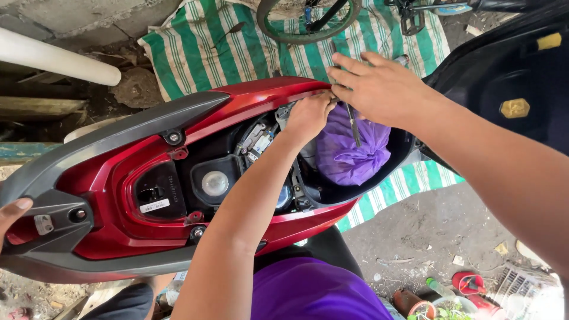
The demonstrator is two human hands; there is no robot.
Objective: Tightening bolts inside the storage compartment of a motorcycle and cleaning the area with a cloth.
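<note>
Both hands at the open red scooter body (pixel 249 101)!
Your left hand (pixel 309 117) curls fingers together at the rim; your right hand (pixel 379 89), fingers spread, pinches a screwdriver (pixel 353 125) over the purple bag (pixel 349 148).

Screwdriver (pixel 353 123) tip hidden under right hand (pixel 379 89); bicycle wheel (pixel 308 24) cut by top edge; another person's fingers (pixel 10 214) cropped left.

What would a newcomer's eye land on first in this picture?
Probably the red scooter body with its seat lifted, filling the middle. Both the left hand and the right hand work at its far edge, above a purple bag in the storage well. A green-striped cloth lies behind.
</note>
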